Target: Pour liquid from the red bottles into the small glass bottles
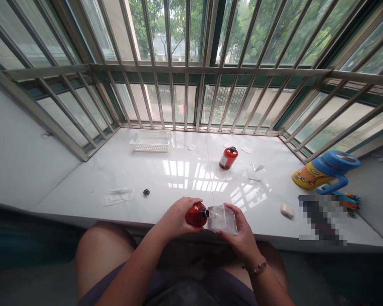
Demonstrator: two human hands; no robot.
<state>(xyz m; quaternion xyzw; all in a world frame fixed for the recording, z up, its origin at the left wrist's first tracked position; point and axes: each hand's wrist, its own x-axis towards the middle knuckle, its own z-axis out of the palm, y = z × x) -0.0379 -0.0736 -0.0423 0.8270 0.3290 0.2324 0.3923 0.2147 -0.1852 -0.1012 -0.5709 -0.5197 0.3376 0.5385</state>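
Observation:
Near the sill's front edge, my left hand (179, 216) is closed around a red bottle (195, 216), tilted so its uncapped dark neck points right. My right hand (239, 229) grips a clear square container (222, 219), also tilted, its opening facing left. The bottle's neck meets or nearly meets the container's mouth; whether they touch I cannot tell. Whether liquid passes between them is too small to see. A black cap (146, 192) lies on the white surface to the left of my hands.
A white basket (150, 147) stands at the back left. Behind my hands is a second red bottle (229, 158), capped in black, beside a clear plastic piece (257, 171). A clear wrapper (116, 196) lies left. On the right are a blue-yellow flask (319, 172) and a small pale object (287, 211).

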